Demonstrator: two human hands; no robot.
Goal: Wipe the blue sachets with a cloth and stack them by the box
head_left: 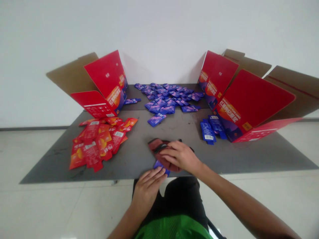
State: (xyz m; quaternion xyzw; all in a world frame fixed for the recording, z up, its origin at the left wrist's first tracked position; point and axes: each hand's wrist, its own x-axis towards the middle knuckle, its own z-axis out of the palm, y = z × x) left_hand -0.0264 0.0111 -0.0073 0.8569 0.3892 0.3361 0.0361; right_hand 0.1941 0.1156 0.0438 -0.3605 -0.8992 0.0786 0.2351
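Note:
At the front edge of the table, a blue sachet [158, 164] lies partly under a reddish-brown cloth [171, 165]. My left hand [149, 186] has its fingers together over the sachet's near end, holding it at the edge; the thumb is hidden. My right hand [180, 156] is closed on the bunched cloth, which has a dark strap or band across it, and presses it over the sachet. Much of the sachet is covered by the cloth and my fingers.
Red and orange sachets [101, 141] lie heaped on the left, in front of an open red carton [99, 96]. Many blue sachets [164, 96] spread across the back. Several blue sachets [210, 129] lie beside two open red cartons [234, 113] on the right.

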